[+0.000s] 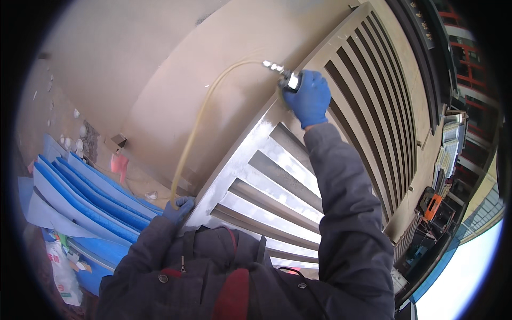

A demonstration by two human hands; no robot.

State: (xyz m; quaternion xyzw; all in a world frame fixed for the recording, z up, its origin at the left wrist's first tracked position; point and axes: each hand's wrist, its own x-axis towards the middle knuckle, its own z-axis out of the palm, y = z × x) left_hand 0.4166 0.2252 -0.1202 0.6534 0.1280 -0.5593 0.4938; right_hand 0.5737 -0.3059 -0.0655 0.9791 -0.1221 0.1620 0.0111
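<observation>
Sanding slatted gate (277,176): right hand (308,98) clamped on air tool (289,80) at twelve o'clock, left hand (177,209) gripping hose (194,130) at eight; next, likely shifting along frame.

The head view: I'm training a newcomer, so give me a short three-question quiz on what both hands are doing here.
1. True or false: the right hand holds a metal-tipped tool raised against the slatted gate.
2. What does the left hand grip? A) yellowish hose B) blue sheets C) white bag
3. What colour are both gloves?

Key: 1 true; 2 A; 3 blue.
</observation>
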